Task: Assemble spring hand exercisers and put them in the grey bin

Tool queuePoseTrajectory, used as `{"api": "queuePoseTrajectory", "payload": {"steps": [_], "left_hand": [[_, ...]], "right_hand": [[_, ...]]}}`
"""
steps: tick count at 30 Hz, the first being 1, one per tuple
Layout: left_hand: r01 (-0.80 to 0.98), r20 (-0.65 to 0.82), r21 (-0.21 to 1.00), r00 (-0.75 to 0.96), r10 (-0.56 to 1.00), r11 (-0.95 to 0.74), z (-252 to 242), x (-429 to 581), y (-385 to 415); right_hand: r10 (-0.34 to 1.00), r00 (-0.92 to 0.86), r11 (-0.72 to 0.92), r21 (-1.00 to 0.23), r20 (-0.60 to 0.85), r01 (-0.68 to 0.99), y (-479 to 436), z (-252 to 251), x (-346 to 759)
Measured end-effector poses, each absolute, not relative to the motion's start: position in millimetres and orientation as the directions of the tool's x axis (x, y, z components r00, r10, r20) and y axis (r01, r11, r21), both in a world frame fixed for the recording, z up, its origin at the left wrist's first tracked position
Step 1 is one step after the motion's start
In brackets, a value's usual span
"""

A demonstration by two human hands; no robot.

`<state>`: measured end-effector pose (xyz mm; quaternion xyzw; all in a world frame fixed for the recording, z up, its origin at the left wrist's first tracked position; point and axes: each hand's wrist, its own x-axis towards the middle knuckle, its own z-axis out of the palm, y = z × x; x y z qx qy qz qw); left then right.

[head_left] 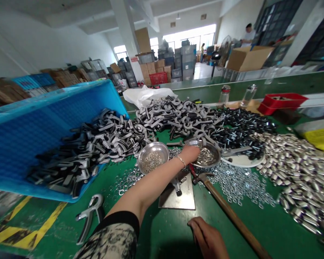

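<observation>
The left hand [191, 154] dips into a metal bowl [218, 160] of small pins [206, 156]; its fingers are mostly hidden, so I cannot tell whether they pinch one. The right hand [209, 239], toward the desk's near edge, has its fingers close together; whether they hold anything is unclear. Between the hands, a grey-and-black part [177, 187] lies on a metal plate [189, 202], beside a wooden-handled hammer [226, 204]. Silver cylinders [307, 169] cover the desk's [151, 230] right side; a blue crate [45, 120] of handles [116, 135] stands toward its left edge.
</observation>
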<state>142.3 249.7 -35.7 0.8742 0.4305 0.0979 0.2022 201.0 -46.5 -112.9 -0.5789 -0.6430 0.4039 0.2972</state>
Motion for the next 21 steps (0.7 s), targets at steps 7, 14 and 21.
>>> {"api": "queuePoseTrajectory", "payload": {"steps": [7,14,21], "left_hand": [[0.733,0.005,0.483,0.546,0.838,-0.480,-37.3,136.6,241.2],[0.570,0.073,0.712,0.520,0.851,-0.409,-38.3,115.7,225.4],[0.314,-0.022,0.919,0.647,0.762,-0.239,-21.6,99.2,224.1]], "right_hand": [[0.959,-0.253,0.002,-0.893,-0.125,0.449,-33.2,-93.1,205.5],[0.995,0.021,-0.095,-0.883,-0.096,0.459,-24.6,-68.8,263.5],[0.984,-0.039,-0.145,-0.919,-0.171,0.366,-26.9,-93.1,251.5]]}}
